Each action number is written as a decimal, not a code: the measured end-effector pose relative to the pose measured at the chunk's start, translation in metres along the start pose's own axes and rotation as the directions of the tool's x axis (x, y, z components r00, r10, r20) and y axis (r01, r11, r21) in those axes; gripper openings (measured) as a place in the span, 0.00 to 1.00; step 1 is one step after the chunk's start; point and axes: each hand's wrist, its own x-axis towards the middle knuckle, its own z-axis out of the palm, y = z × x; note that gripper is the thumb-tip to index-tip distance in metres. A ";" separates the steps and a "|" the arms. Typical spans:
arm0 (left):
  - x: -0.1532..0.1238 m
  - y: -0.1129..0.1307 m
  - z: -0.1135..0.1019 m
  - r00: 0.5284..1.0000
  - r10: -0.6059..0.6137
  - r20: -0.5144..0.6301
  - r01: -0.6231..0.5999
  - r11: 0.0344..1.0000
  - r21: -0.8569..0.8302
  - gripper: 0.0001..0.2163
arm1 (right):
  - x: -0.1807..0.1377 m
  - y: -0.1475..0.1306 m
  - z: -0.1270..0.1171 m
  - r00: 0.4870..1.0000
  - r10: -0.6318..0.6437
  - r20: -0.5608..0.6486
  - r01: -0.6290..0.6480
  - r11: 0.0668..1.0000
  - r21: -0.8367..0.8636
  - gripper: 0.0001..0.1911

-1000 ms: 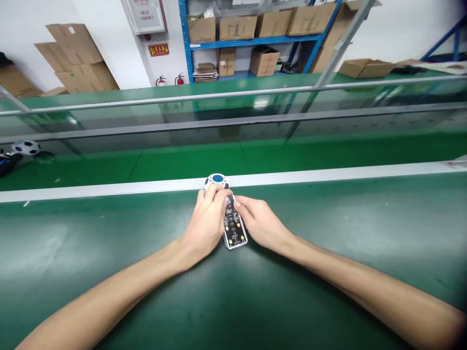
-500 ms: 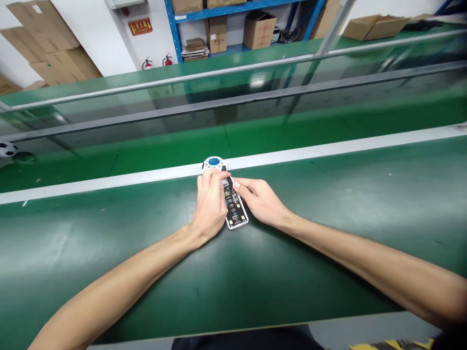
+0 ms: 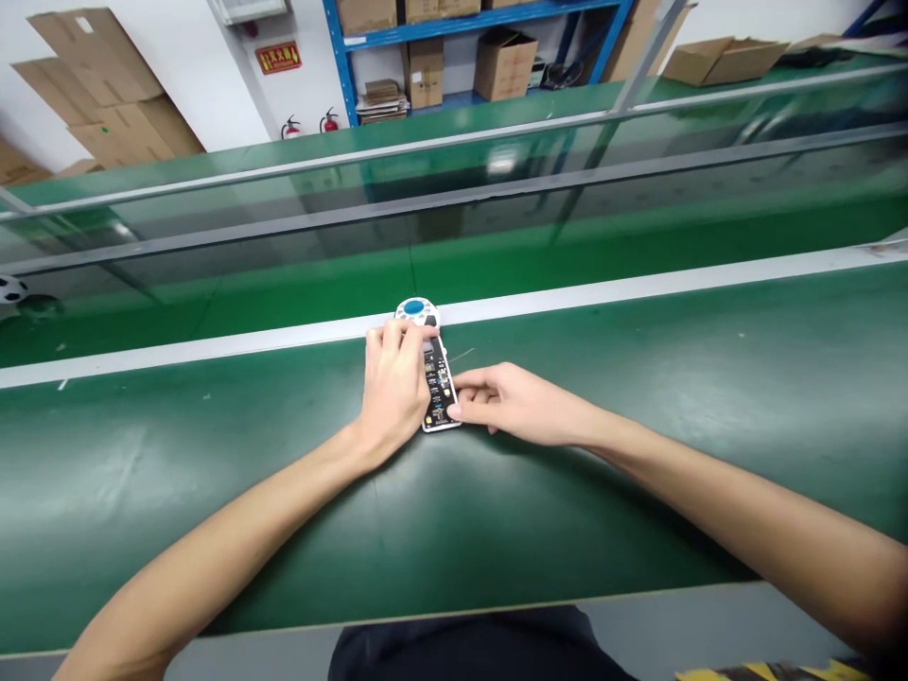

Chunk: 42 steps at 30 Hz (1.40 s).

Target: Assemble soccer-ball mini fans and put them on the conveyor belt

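Note:
A long handheld device in a white casing (image 3: 413, 307) lies on the green worktop, its round end with a blue disc resting over the pale edge strip. Its black circuit board (image 3: 441, 390), dotted with small yellow and blue parts, faces up. My left hand (image 3: 395, 383) curls over the upper left of the device, fingers bent across it and hiding part of the board. Closed at the lower right edge is my right hand (image 3: 507, 402), its thumb on the rim by the bottom corner and its fingers partly tucked beneath.
Beyond the worktop (image 3: 638, 359) runs a white strip (image 3: 602, 293), then a green sunken channel and a low transparent panel. Cardboard boxes (image 3: 505, 64) stand on a blue shelf behind. A black-and-white ball (image 3: 10, 289) sits at the far left.
My right hand has slid down the device's right edge, from the middle to the bottom corner. My left hand stays over the upper part. The view has shifted slightly.

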 end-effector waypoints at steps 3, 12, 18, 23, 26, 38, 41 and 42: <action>-0.001 0.007 -0.014 0.994 0.042 0.097 -0.054 0.991 0.124 0.12 | -0.004 -0.001 0.003 0.998 0.055 0.014 -0.055 0.997 0.057 0.10; -0.019 0.035 -0.028 0.958 -0.014 0.288 -0.095 0.927 0.362 0.18 | -0.002 -0.004 0.014 0.990 0.114 -0.086 -0.106 0.990 0.096 0.06; -0.018 0.031 -0.021 0.963 -0.050 0.266 0.016 0.992 0.128 0.17 | -0.002 0.003 0.011 0.998 0.013 -0.062 -0.006 0.993 0.118 0.04; -0.019 0.030 -0.008 0.979 -0.064 0.191 0.080 0.994 -0.077 0.14 | 0.000 0.008 0.009 1.000 0.007 -0.029 0.000 0.971 0.239 0.03; -0.021 0.029 0.001 0.989 -0.062 0.134 0.091 0.971 -0.221 0.12 | 0.004 0.007 0.008 1.000 0.016 -0.017 -0.011 0.962 0.273 0.03; -0.014 0.006 0.007 0.990 0.062 0.125 -0.011 0.929 -0.370 0.08 | 0.018 0.002 0.010 0.990 0.124 -0.069 -0.100 0.954 0.282 0.06; -0.013 0.003 0.008 0.992 0.045 0.119 0.007 0.914 -0.405 0.07 | 0.017 0.002 0.011 0.991 0.113 -0.069 -0.089 0.954 0.287 0.04; -0.013 0.002 0.008 0.993 0.039 0.112 0.011 0.911 -0.413 0.07 | 0.017 0.002 0.011 0.992 0.109 -0.068 -0.085 0.954 0.288 0.04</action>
